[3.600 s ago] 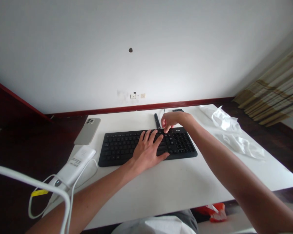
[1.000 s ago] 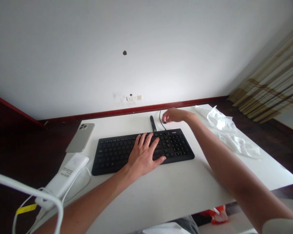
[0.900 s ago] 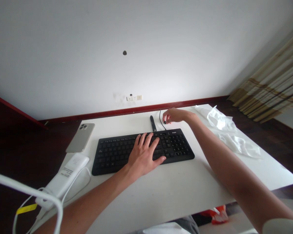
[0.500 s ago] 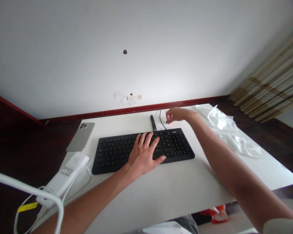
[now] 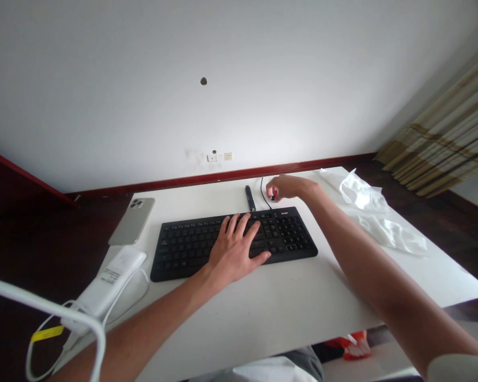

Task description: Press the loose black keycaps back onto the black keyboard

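Observation:
A black keyboard (image 5: 183,249) lies on the white table. My left hand (image 5: 235,252) rests on it palm down, fingers spread over the keys right of the middle and the thumb at the near edge. Beyond the keyboard's far right part, my right hand (image 5: 284,187) is pinched shut on a small dark thing (image 5: 273,198), too small to name for sure. Next to that hand, a thin black cable (image 5: 264,192) runs from the keyboard's back to the table's far edge. Left of the cable lies a black pen-like stick (image 5: 249,198).
On the left are a phone (image 5: 132,220) lying camera side up and a white power bank (image 5: 107,281) with a white cable (image 5: 99,339). Crumpled clear plastic (image 5: 362,196) covers part of the right side of the table (image 5: 302,302). Wall sockets (image 5: 220,157) are beyond.
My right hand has shifted slightly left and turned a little, showing more of the dark thing in its fingers. My left hand stays on the keyboard.

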